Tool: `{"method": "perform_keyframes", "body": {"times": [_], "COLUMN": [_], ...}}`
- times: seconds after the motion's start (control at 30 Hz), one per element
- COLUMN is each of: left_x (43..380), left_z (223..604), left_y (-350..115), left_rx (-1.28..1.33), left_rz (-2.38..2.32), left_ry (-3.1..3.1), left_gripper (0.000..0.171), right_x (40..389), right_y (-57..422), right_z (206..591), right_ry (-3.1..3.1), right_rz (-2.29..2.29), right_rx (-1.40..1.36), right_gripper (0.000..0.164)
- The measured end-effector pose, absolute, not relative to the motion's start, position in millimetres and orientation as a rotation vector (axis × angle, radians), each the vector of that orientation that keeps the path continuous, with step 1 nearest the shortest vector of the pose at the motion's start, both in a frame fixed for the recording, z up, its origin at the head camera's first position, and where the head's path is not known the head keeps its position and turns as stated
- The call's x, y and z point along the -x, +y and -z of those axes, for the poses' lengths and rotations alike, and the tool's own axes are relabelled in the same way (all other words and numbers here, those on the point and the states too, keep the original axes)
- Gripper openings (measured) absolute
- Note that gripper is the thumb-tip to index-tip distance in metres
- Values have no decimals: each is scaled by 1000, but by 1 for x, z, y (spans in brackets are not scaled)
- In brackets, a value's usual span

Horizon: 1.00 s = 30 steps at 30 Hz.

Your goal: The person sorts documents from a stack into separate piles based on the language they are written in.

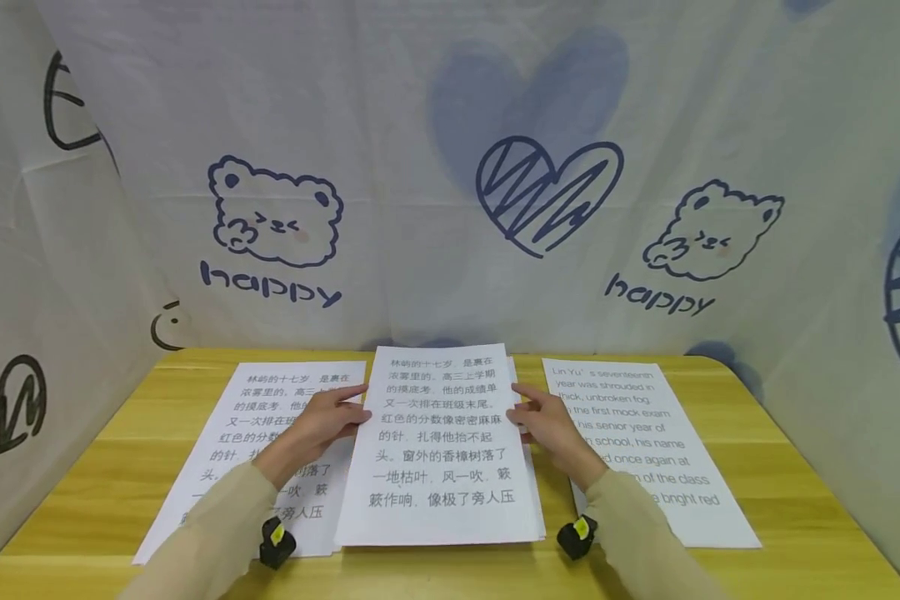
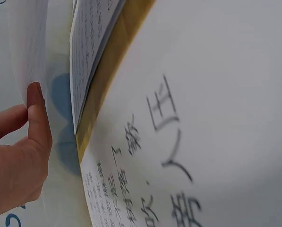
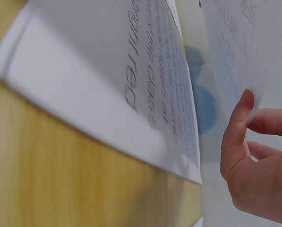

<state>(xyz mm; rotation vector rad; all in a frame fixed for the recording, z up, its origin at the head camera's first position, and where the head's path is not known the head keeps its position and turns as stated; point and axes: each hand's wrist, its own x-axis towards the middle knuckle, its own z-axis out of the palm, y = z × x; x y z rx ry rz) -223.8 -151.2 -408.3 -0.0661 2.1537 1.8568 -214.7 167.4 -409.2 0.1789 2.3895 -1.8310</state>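
Observation:
A white sheet of paper [image 1: 438, 433] printed with large Chinese characters is held up by both hands in the middle of the head view. My left hand [image 1: 318, 425] pinches its left edge between thumb and fingers, and my right hand [image 1: 558, 425] pinches the right edge. Both wrist views show the sheet raised off the table, its lower part hanging between thumb and fingertips. Under it lies a middle pile of printed paper [image 2: 91, 47], mostly hidden by the sheet in the head view.
To the left, a pile of Chinese-printed paper [image 1: 232, 433] lies partly under my left forearm. On the right is a pile printed in English [image 1: 645, 417], partly covered by my right arm. The wooden table [image 1: 795, 508] meets a patterned cloth [image 1: 412, 275] at the back.

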Motion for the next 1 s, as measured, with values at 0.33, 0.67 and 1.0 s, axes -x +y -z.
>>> {"method": "perform_keyframes", "body": {"times": [0.33,0.67,1.0], "left_x": [223,222,218], "left_z": [410,411,412], "left_y": [-177,-208,-240], "left_rx": [86,115,162], "left_rz": [-1788,-1742,-1706], "left_ry": [2210,2262,2296], "left_gripper": [60,59,60], "right_x": [219,230,234], "right_y": [139,111,76], "right_z": [419,422,424], "right_ry": [2347,2377,2319], "right_rz": [1826,1774,1810], "right_rx": [-206,-120,-115], "right_gripper": [50,51,51]}}
